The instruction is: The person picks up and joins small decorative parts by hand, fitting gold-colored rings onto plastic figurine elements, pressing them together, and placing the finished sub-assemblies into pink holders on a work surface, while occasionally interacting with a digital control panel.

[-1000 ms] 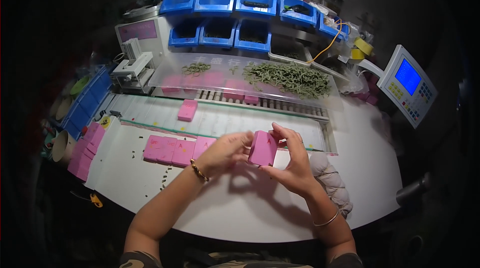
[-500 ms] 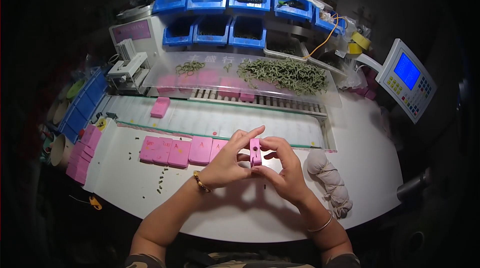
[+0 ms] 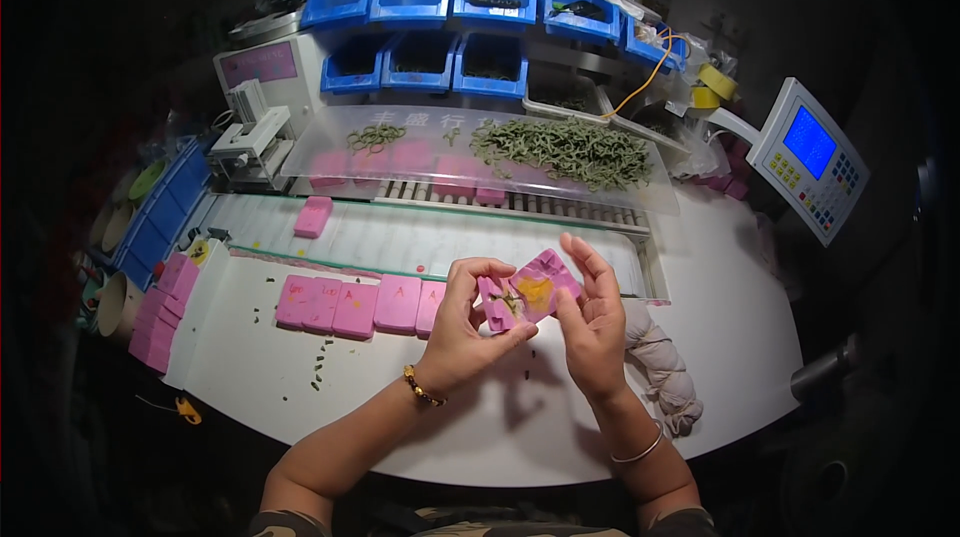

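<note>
Head view: the left hand (image 3: 468, 313) grips the left half of an opened pink block (image 3: 538, 289), right of the pink block row (image 3: 352, 307). The right hand (image 3: 594, 335), fingers extended, rests its thumb on the other half.

The held pink block (image 3: 535, 290) looks matt, the blue bins (image 3: 413, 5) glossy plastic, the bundle (image 3: 663, 365) wrinkled cloth.
</note>
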`<state>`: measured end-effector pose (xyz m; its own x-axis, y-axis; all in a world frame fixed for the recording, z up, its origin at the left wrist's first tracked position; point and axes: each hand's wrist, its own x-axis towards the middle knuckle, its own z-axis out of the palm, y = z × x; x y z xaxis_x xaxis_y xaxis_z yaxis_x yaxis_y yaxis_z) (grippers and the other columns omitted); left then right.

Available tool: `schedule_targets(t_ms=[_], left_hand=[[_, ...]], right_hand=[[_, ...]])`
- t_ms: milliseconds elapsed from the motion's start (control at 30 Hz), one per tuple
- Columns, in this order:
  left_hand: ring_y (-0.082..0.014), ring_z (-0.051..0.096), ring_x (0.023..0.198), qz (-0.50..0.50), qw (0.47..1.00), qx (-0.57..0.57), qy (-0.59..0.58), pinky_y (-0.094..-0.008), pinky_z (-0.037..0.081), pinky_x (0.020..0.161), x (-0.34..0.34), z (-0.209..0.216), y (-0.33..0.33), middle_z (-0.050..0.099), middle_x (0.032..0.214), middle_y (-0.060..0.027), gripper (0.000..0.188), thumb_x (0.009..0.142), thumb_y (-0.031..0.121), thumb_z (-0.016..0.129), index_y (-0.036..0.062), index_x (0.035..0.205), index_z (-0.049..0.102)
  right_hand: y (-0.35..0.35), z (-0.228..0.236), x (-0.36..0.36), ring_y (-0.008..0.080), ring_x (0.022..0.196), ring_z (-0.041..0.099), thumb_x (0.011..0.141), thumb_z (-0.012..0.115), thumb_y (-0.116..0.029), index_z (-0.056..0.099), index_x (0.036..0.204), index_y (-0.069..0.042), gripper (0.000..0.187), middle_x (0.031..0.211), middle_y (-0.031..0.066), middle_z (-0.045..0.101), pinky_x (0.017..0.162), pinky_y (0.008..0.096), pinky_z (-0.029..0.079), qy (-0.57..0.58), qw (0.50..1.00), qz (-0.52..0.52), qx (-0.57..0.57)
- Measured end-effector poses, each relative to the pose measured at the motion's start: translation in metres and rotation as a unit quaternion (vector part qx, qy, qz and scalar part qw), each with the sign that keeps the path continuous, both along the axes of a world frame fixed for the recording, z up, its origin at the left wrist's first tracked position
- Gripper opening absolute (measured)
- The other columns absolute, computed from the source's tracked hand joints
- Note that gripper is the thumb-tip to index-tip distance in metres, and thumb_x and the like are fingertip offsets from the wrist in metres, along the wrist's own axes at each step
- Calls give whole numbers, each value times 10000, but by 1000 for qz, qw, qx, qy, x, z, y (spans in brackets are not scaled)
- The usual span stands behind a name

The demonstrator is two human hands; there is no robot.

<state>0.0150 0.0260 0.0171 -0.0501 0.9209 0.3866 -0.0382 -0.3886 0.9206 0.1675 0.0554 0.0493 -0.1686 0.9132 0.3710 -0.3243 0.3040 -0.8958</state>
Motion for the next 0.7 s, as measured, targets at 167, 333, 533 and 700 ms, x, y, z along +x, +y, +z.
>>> schedule_targets(t_ms=[167, 333, 533, 700], left_hand=[[-167, 547, 1096, -101, 947, -52, -300, -318, 534, 885, 2, 15, -2, 480, 1209, -75, 632, 844, 1, 703, 45, 1360, 342], [-189, 622, 881, -95, 881, -135, -443, -306, 544, 739, -9, 5, -1, 601, 976, -123, 363, 956, 305, 598, 56, 1175, 451], [-198, 605, 617, -40, 866, -233, -440, -306, 501, 553, -22, 5, 2, 608, 697, -128, 369, 966, 413, 502, 49, 912, 522], [-191, 598, 632, -22, 907, -223, -356, -306, 495, 545, -19, -1, 0, 586, 754, -92, 275, 949, 334, 487, 79, 851, 523]], right_hand=[[1, 9, 5, 314, 1105, 552, 739, 644, -10, 663, 882, -52, 150, 1133, 139, 582, 937, 392, 454, -297, 891, -71, 337], [-21, 2, -11, 248, 952, 578, 716, 727, -61, 685, 954, -91, 244, 976, 49, 613, 851, 380, 463, -317, 864, 12, 390], [-40, -1, -21, 216, 903, 621, 758, 741, -109, 669, 1141, -100, 390, 1055, 44, 651, 799, 329, 495, -354, 827, 11, 437], [-29, -8, -12, 217, 814, 664, 834, 673, 3, 628, 1134, -6, 304, 1064, 160, 615, 706, 311, 547, -258, 919, 21, 298]])
